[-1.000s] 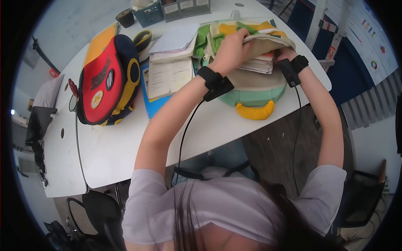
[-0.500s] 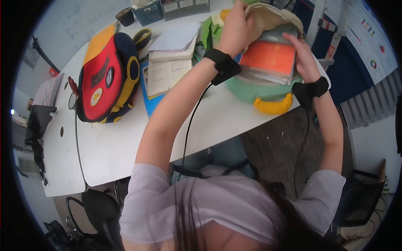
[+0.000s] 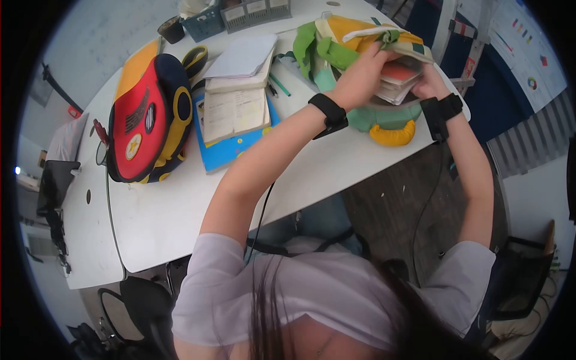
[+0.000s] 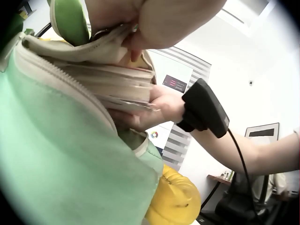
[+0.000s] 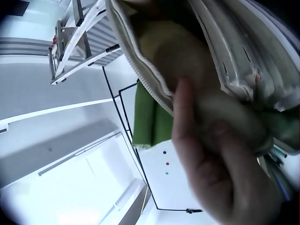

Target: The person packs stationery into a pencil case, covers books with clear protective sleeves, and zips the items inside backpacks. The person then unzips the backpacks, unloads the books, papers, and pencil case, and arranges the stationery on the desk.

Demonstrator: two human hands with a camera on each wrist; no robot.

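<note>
A green-and-yellow backpack (image 3: pixel 384 118) lies on the table, its zipped mouth (image 4: pixel 70 77) parted around a stack of books (image 3: pixel 396 87). At the upper side of the opening, my left hand (image 3: pixel 363 75) grips the beige edge, fingers curled over it in the left wrist view. My right hand (image 3: pixel 429 84) is at the right end of the stack. In the left wrist view its fingers (image 4: pixel 129 117) lie mostly straight beneath the books (image 4: pixel 117 86). The right wrist view shows my right hand (image 5: pixel 220 164) close against the beige lining, fingertips partly blurred.
Left of the backpack lie an open book (image 3: pixel 234 114), loose papers (image 3: pixel 240 57), a blue book (image 3: pixel 222 155) and pens (image 3: pixel 280 85). A red backpack (image 3: pixel 141 126) stands farther left; baskets (image 3: pixel 201 24) and a pot (image 3: pixel 171 30) are at the back.
The raised flap has come down over the books, hiding most of the orange cover. My left hand has moved lower and nearer; my right hand has shifted slightly against the stack.
</note>
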